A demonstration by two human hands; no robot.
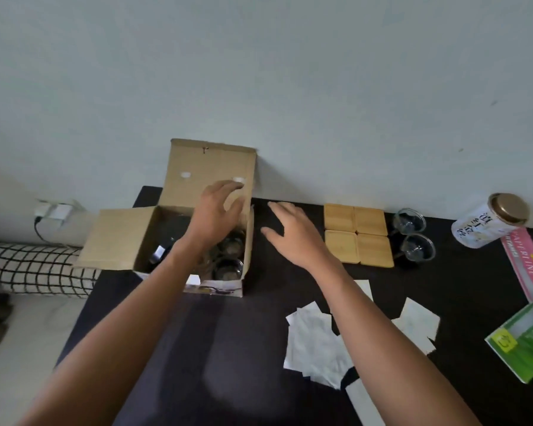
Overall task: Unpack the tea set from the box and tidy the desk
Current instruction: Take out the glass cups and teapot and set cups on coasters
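Cardboard box (179,229) — square wooden coasters (357,235).

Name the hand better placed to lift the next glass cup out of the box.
Left hand: it hovers over the open cardboard box, above the glass cups. The right hand is outside, over the desk.

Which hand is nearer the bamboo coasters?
The right hand: it hovers over the desk just left of the bamboo coasters. The left hand is farther left, over the open box.
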